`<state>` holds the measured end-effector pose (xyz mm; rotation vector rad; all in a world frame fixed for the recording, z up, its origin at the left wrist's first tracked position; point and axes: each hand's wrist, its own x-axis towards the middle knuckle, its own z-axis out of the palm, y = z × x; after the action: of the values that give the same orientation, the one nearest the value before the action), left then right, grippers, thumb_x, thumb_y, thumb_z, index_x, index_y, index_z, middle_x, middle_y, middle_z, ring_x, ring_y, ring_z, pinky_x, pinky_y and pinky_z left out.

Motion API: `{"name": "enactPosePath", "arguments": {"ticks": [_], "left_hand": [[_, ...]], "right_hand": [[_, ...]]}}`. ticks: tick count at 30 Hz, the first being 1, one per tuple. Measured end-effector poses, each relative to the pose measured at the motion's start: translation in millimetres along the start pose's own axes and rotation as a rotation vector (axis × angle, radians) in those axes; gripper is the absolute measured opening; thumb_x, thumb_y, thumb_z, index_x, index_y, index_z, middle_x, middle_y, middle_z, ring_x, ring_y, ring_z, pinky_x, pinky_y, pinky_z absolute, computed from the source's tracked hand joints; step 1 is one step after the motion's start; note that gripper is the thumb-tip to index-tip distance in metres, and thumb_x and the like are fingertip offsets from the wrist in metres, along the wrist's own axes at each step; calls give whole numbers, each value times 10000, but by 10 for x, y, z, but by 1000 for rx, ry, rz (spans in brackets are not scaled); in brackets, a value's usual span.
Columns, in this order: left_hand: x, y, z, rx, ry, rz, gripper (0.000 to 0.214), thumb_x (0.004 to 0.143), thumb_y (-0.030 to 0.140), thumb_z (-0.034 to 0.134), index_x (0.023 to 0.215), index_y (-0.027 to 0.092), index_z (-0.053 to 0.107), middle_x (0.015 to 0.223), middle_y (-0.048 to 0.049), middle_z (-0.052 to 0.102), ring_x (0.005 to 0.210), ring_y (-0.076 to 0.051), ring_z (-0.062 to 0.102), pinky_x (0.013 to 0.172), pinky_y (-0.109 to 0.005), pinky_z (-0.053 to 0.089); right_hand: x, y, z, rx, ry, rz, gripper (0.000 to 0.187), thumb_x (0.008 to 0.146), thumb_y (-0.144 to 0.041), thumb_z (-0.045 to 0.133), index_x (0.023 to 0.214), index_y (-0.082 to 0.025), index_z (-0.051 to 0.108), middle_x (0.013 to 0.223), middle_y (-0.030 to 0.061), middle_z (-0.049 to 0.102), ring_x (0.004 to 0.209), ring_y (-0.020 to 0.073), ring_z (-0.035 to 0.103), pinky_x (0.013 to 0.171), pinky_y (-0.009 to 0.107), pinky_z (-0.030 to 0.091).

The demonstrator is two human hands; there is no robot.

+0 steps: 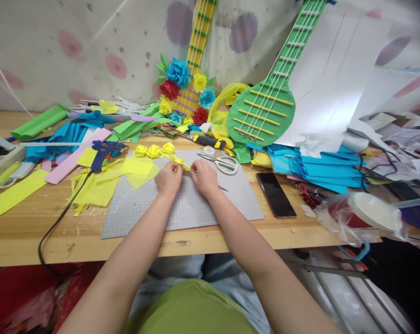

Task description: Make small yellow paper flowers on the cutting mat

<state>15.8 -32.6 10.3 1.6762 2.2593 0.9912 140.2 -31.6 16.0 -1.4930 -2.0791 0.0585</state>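
Observation:
Over the grey cutting mat (133, 218), my two hands meet at a yellow paper flower (177, 159) with a thin stick-like part. My left hand (169, 178) pinches it from the left, its fingertips closed below the petals. Closed too, my right hand (204, 177) grips the other end of the thin part; the fingers hide exactly how. Three finished-looking yellow paper flowers (154, 150) sit in a row just behind my left hand. Scissors (225, 164) lie behind my right hand, beside a small white roll (209, 151). A thin pointed thing (222, 187) sticks out past my right wrist.
Left stand a blue glue gun (100, 155) with a black cord and yellow crepe paper (94, 190). A phone (275, 195) lies right of the mat. Behind lean a green paper instrument (261, 113) and a yellow flowered one (196, 55). A utility knife (208, 141) lies between.

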Motion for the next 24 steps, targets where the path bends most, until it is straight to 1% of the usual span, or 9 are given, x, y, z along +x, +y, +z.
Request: {"name": "enactPosePath", "arguments": {"ticks": [3, 6, 8, 10, 13, 17, 19, 21, 24], "left_hand": [[59, -73, -19, -58, 48, -41, 224, 771, 399, 431, 830, 248, 585, 861, -9, 664, 782, -177, 592, 653, -273, 386], [131, -162, -25, -203, 70, -58, 226, 785, 366, 412, 879, 242, 575, 926, -3, 650, 807, -146, 585, 686, -254, 404], [173, -214, -7, -302, 49, -30, 229, 785, 336, 412, 900, 221, 573, 958, -12, 637, 819, -129, 579, 713, -241, 414], [204, -249, 21, -350, 47, 37, 214, 768, 312, 441, 874, 194, 584, 957, -30, 627, 864, -128, 564, 759, -240, 415], [221, -264, 56, -318, 61, 121, 181, 746, 298, 480, 816, 189, 607, 935, -38, 621, 928, -139, 538, 837, -259, 390], [207, -223, 59, -228, 5, 127, 189, 760, 307, 469, 809, 209, 622, 913, -25, 634, 890, -149, 549, 841, -288, 377], [195, -193, 55, -195, -4, 124, 196, 763, 315, 467, 811, 212, 627, 899, -25, 640, 867, -153, 555, 833, -294, 372], [185, -166, 54, -171, 0, 125, 201, 762, 320, 470, 815, 212, 631, 893, -25, 644, 862, -156, 556, 833, -297, 365], [178, -139, 55, -143, -1, 130, 209, 765, 327, 469, 824, 213, 634, 901, -22, 647, 865, -160, 553, 831, -298, 359]], "right_hand": [[-7, 63, -33, 5, -3, -5, 44, 776, -225, 491, 807, -212, 519, 831, 24, 568, 817, 169, 492, 633, 261, 338], [-16, 138, -81, 22, 19, -9, 56, 779, -243, 486, 803, -209, 524, 819, 19, 573, 807, 159, 502, 642, 255, 337], [-23, 171, -105, 25, 42, 16, 84, 791, -264, 468, 811, -206, 524, 822, 15, 577, 784, 150, 510, 620, 248, 332], [-28, 176, -115, 23, 47, 37, 122, 801, -300, 453, 809, -203, 527, 823, 12, 584, 758, 141, 518, 599, 242, 325], [-33, 138, -112, 22, 18, 21, 179, 789, -369, 468, 815, -205, 536, 826, 8, 595, 758, 137, 531, 602, 240, 329], [-36, 57, -104, 26, -2, 5, 236, 746, -419, 516, 867, -218, 536, 852, 2, 598, 779, 144, 542, 616, 241, 341], [-38, 24, -96, 24, -13, 1, 261, 729, -435, 528, 879, -221, 534, 862, 5, 594, 784, 150, 545, 613, 244, 346], [-37, 2, -81, 16, -28, -8, 263, 723, -424, 531, 893, -223, 532, 886, 14, 589, 804, 158, 545, 613, 247, 352], [-27, -6, -48, -2, -33, -11, 247, 728, -353, 524, 941, -229, 519, 939, 24, 582, 844, 170, 540, 622, 256, 362]]}}
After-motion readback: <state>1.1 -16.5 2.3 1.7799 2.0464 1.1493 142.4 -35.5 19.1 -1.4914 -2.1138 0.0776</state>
